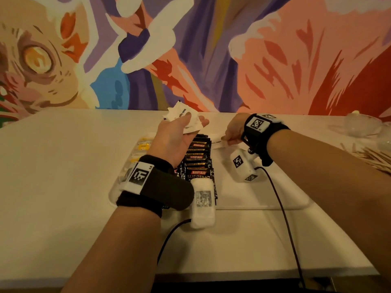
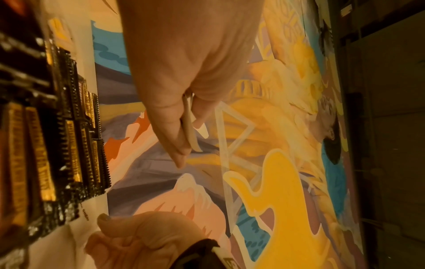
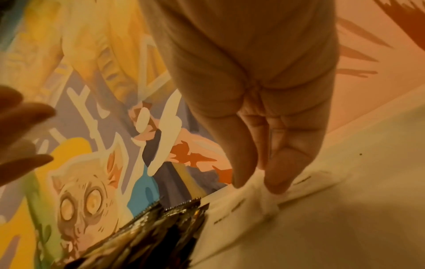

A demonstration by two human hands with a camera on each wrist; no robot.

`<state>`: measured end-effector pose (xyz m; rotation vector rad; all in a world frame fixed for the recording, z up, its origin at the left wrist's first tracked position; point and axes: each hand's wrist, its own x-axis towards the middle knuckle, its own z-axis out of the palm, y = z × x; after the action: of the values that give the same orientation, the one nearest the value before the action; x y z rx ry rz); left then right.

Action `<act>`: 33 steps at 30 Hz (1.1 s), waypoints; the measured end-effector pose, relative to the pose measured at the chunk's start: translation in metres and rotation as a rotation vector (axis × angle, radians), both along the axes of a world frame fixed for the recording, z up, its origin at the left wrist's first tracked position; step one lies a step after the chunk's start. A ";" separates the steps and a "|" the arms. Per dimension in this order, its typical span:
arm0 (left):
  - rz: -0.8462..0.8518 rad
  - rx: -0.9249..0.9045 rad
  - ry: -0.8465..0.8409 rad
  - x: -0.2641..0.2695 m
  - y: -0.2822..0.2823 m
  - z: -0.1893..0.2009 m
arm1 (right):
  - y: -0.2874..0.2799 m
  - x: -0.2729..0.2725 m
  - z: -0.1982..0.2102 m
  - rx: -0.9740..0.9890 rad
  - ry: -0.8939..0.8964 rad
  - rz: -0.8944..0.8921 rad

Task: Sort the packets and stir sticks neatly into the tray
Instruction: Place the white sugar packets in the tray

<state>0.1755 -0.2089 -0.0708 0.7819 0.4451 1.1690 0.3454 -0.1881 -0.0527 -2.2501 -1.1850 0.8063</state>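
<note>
A painted wall (image 1: 211,49) is filling the upper half of the head view above a white worktop (image 1: 53,166). At frame centre a white tray (image 1: 264,199) is lying on it, black coffee packets (image 1: 198,163) standing in a row down its middle and yellow packets (image 1: 143,145) lining its left side. The left hand (image 1: 179,138) is hovering palm up over the tray, its grip curling round a bunch of white sugar packets (image 1: 184,118). Right of centre, the right hand (image 1: 233,132) is pinching one white packet (image 1: 218,142) just beside the black row. Wooden stir sticks (image 1: 372,159) are lying heaped at the right edge.
</note>
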 end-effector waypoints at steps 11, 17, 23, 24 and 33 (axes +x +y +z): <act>-0.028 0.080 0.216 0.004 -0.009 -0.001 | -0.042 -0.007 0.030 0.409 0.293 0.290; -0.009 0.102 0.239 0.005 -0.013 0.001 | -0.057 -0.022 0.044 0.390 0.231 0.426; -0.088 0.018 0.130 0.001 -0.012 0.006 | -0.054 -0.017 0.041 0.390 0.395 0.327; -0.080 0.017 0.144 0.000 -0.012 0.005 | -0.053 -0.017 0.039 0.411 0.449 0.294; -0.039 0.087 0.250 -0.003 -0.013 0.004 | -0.048 -0.012 0.033 0.527 0.758 0.214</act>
<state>0.1726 -0.2221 -0.0665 1.0141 0.5858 1.0642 0.3334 -0.2358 -0.0199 -1.2300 -1.0860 1.1273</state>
